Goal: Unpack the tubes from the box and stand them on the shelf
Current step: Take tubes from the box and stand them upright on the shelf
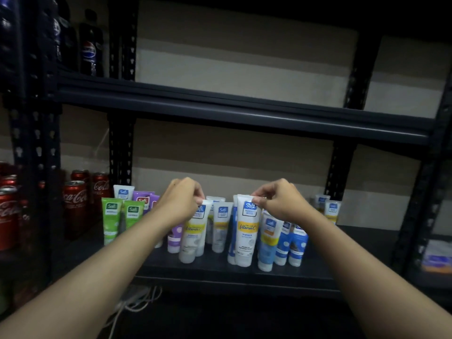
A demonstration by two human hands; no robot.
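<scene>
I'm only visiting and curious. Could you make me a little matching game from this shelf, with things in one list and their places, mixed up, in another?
Things:
1. green tubes
2. purple tubes
3. red cola cans
4. dark soda bottle

Places:
A. on the upper shelf, far left
B. leftmost of the tubes, in front
C. just behind the green tubes
D. lower level, left of all the tubes

Pairs: 1-B, 2-C, 3-D, 4-A
</scene>
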